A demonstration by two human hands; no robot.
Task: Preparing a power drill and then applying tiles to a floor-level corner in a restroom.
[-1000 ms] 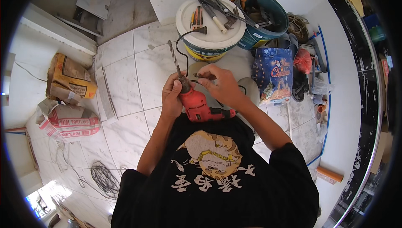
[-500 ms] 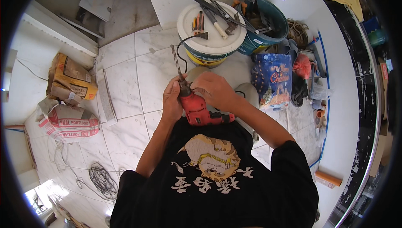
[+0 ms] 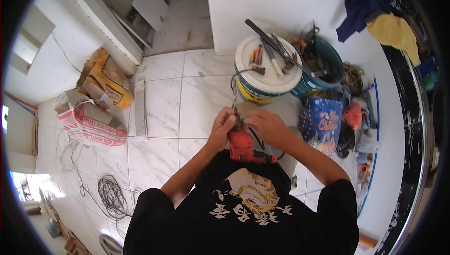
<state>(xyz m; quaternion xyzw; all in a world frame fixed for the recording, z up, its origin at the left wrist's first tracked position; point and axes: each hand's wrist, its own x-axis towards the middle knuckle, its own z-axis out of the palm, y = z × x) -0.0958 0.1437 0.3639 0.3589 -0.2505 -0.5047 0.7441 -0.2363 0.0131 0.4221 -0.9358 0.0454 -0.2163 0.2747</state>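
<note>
I hold a red power drill (image 3: 241, 146) in front of my black shirt, its long drill bit (image 3: 235, 98) pointing away from me. My left hand (image 3: 222, 128) is closed around the dark chuck (image 3: 238, 124) from the left side. Against the chuck's right side, the fingers of my right hand (image 3: 269, 127) are pinched together; whatever they may hold is hidden. A black cord with a plug (image 3: 258, 71) lies on the white lid (image 3: 267, 85) of a bucket just beyond the bit.
A hammer (image 3: 273, 61) and other hand tools lie on the lid. Behind it stands a green bucket (image 3: 338, 65) of tools, with a blue printed bag (image 3: 322, 128) nearer. At left are a cement sack (image 3: 96, 126), a torn yellow bag (image 3: 112, 86) and coiled wire (image 3: 112, 196) on tiles.
The whole view has shifted, so the surroundings sit further right and lower. The bit points more nearly straight ahead in the picture. Both hands remain at the chuck.
</note>
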